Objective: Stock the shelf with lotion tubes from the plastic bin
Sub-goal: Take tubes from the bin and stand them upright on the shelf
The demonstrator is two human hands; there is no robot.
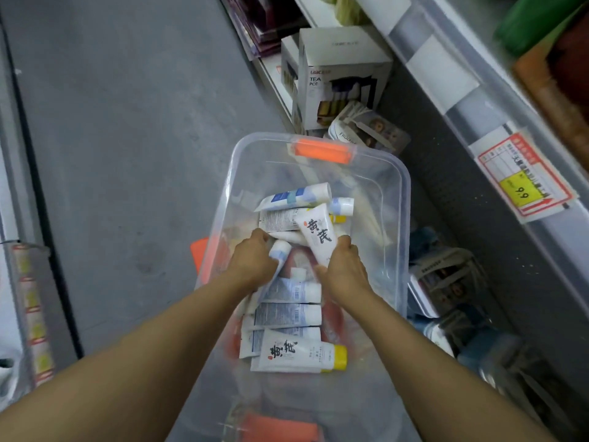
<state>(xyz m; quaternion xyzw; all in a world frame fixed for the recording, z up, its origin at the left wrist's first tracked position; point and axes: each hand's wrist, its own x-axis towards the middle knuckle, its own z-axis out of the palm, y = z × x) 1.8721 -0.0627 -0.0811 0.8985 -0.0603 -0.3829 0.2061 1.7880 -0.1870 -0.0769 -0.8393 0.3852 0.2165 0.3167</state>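
Both hands [255, 263] [342, 269] grip lotion tubes [318, 237] inside the bin [403, 199].

One clear plastic bin [402, 199] sits on the floor, with three orange latches showing: one at its far rim [320, 150], one on its left side [200, 253], one at the near end [280, 427]. Inside, about ten lotion tubes can be made out, though the pile overlaps and the exact number is hard to tell. Two of them carry big black brush characters: one upright [318, 236], one lying flat with a yellow cap [299, 354]. Two hands are in the bin, the left hand [253, 261] and the right hand [344, 269], each holding one tube. Two white teapot boxes [342, 74] stand beside the shelf; one red and yellow price tag [524, 180] hangs on the shelf edge
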